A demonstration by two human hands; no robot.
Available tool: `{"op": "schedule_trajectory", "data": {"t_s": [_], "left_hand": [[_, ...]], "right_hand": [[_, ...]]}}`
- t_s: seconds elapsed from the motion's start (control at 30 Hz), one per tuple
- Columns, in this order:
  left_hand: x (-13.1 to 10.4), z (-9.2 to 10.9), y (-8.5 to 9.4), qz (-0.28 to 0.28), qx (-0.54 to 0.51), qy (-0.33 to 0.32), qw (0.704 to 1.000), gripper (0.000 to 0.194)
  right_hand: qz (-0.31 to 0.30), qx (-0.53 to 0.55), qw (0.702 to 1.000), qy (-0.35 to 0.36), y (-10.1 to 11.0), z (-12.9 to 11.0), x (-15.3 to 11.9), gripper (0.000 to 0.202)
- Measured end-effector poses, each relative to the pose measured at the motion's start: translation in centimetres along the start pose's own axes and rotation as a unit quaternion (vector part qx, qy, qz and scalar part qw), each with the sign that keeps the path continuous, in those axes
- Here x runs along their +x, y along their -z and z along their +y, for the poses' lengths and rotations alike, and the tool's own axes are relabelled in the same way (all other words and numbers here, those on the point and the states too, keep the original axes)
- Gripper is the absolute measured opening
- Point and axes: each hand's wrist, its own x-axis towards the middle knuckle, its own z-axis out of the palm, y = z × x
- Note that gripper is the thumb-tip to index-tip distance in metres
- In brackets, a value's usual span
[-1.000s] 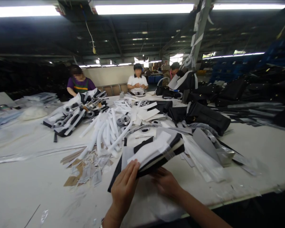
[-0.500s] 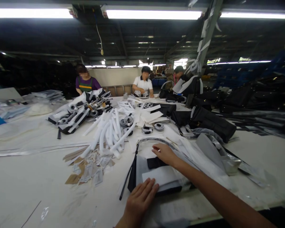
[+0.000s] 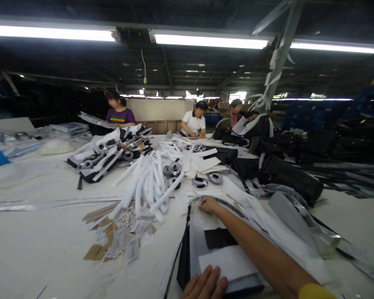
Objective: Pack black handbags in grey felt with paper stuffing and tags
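A black bag [image 3: 183, 259] lies at the near edge of the table, partly covered by translucent sheeting, with a black patch [image 3: 220, 238] and a folded white sheet [image 3: 227, 262] on top. My left hand [image 3: 205, 284] rests flat on the lower edge of the white sheet, fingers stretched out. Above the bag, my right hand [image 3: 208, 205] has its fingers curled at the wrapped handle [image 3: 227, 202], which arches away from the bag; whatever is between the fingertips is too small to make out. A thin black strap [image 3: 178, 253] runs down the bag's left side.
White foam strips [image 3: 148, 182] are heaped beyond the bag, with paper tags [image 3: 112, 241] to the left. Coiled straps [image 3: 216, 178] and black bags [image 3: 289, 176] lie behind and right. Across the table [image 3: 43, 232] several people work, one in a white shirt [image 3: 193, 122].
My right hand has moved up to the handle and its fingers have closed. My left hand still lies on the white sheet. The view has tilted up, so the bag appears lower.
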Motion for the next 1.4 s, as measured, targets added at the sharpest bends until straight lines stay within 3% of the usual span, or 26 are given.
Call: {"op": "schedule_trajectory", "data": {"t_s": [0.07, 0.17, 0.3, 0.37, 0.43, 0.5, 0.53, 0.6, 0.67, 0.73, 0.87, 0.97, 1.2, 1.4], "left_hand": [[0.9, -0.3, 1.0, -0.026, -0.003, -0.012, 1.000, 0.041], [2.2, -1.1, 3.0, -0.147, 0.001, -0.088, 0.985, 0.039], [3.2, -1.7, 4.4, -0.178, 0.002, -0.095, 0.979, 0.041], [3.5, -1.6, 4.5, -0.185, 0.000, -0.093, 0.978, 0.042], [3.5, -1.4, 4.5, -0.190, -0.008, -0.087, 0.978, 0.041], [3.4, -1.2, 4.5, -0.199, -0.020, -0.074, 0.977, 0.039], [3.3, -1.0, 4.5, -0.206, -0.026, -0.066, 0.976, 0.038], [3.2, -0.9, 4.6, -0.220, -0.033, -0.057, 0.973, 0.038], [3.1, -0.8, 4.6, -0.225, -0.035, -0.053, 0.972, 0.040], [3.1, -0.8, 4.5, -0.215, -0.037, -0.051, 0.975, 0.040], [3.1, -0.8, 4.4, -0.194, -0.042, -0.043, 0.979, 0.039], [3.2, -0.8, 4.5, -0.199, -0.042, -0.042, 0.978, 0.039], [2.5, -0.6, 4.1, -0.176, -0.062, -0.026, 0.982, 0.031], [3.3, -0.8, 4.5, -0.212, -0.046, -0.039, 0.975, 0.037]], "right_hand": [[-0.018, 0.059, 0.998, 0.018, 0.6, 0.1, -0.7, 0.023], [-0.026, 0.152, 0.985, 0.080, 1.6, -0.1, -2.9, 0.023], [-0.044, 0.248, 0.951, 0.177, 3.3, -0.5, -8.2, 0.042], [-0.116, 0.266, 0.934, 0.209, 4.2, -0.1, -11.3, 0.053], [-0.245, 0.264, 0.905, 0.226, 4.9, 0.8, -13.9, 0.058], [-0.288, 0.230, 0.898, 0.240, 5.4, 1.8, -15.0, 0.055], [-0.259, 0.206, 0.911, 0.248, 5.4, 2.2, -15.1, 0.056], [-0.143, 0.155, 0.941, 0.265, 5.1, 2.6, -14.4, 0.058], [-0.082, 0.113, 0.948, 0.286, 4.6, 2.6, -13.3, 0.048], [-0.096, 0.083, 0.942, 0.311, 4.2, 2.5, -12.5, 0.042], [-0.144, -0.002, 0.922, 0.359, 4.0, 3.0, -12.1, 0.061], [-0.135, -0.055, 0.915, 0.377, 3.6, 3.9, -11.9, 0.070], [-0.070, -0.045, 0.931, 0.355, 1.6, 4.8, -10.9, 0.039], [-0.038, -0.053, 0.940, 0.335, 2.6, 3.4, -8.4, 0.030]]}}
